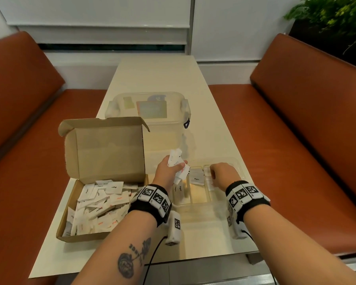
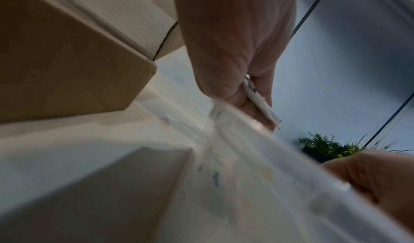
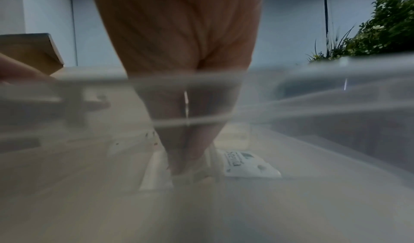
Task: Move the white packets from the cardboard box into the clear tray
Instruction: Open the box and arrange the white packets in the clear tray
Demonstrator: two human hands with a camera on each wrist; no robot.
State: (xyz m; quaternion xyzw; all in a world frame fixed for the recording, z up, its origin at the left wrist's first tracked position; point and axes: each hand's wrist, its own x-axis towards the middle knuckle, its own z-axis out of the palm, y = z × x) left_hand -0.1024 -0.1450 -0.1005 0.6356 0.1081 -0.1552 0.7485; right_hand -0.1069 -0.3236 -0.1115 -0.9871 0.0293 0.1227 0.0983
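Observation:
An open cardboard box (image 1: 70, 204) at the table's left holds several white packets (image 1: 99, 204). My left hand (image 1: 167, 169) hovers between the box and the clear tray (image 1: 237, 168), gripping a bunch of white packets (image 1: 176, 161); in the left wrist view that hand (image 2: 235, 52) shows the packet edges (image 2: 262, 103). My right hand (image 1: 222, 173) reaches down into the tray, and its fingertips (image 3: 186, 165) come together on a white packet (image 3: 154, 172) in a compartment. A Pepper packet (image 1: 196, 178) and Sugar packets (image 1: 178, 190) lie in the tray.
A large clear lidded container (image 1: 148, 112) stands behind the box and tray. Orange bench seats (image 1: 296, 130) flank the cream table (image 1: 162, 73). A green plant (image 1: 337, 17) is at the far right. A printed packet (image 3: 248, 165) lies right of my fingers.

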